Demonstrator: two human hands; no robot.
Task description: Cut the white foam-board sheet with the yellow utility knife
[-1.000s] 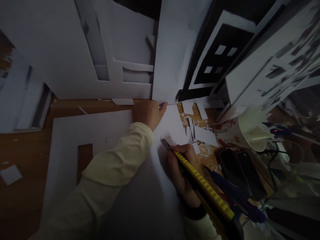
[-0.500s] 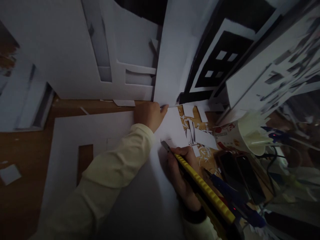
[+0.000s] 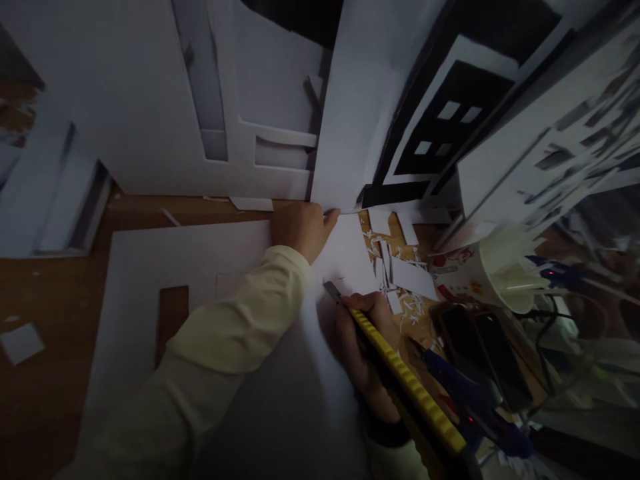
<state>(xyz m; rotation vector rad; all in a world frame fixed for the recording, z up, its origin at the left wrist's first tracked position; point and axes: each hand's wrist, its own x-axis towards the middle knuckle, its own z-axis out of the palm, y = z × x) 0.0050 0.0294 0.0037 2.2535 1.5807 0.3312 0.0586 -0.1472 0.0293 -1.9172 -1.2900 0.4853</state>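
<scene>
A large white board [image 3: 135,260] lies before me, with a dark rectangular opening cut through its left part and faint pencil lines. My left hand [image 3: 299,225] is closed at the board's far edge, its fingers curled down there and the thumb pointing right; the fingertips are hidden. In my right hand [image 3: 367,340] is a yellow and black utility knife [image 3: 405,377], gripped like a pen. Its extended blade touches or nearly touches the board's right part, beside a short drawn line. My left sleeve covers some of the board's middle.
White cardboard building models [image 3: 150,120] stand along the back. Paper offcuts [image 3: 410,277] and thin scraps litter the right, near a paper cup [image 3: 463,270]. Beyond them are two phones [image 3: 503,357] and a blue glue gun [image 3: 470,393] with cables. A small white piece [image 3: 23,343] lies far left.
The view has shifted slightly, so the scene sits a little further right. Both hands and the knife stay in almost the same place on the board.
</scene>
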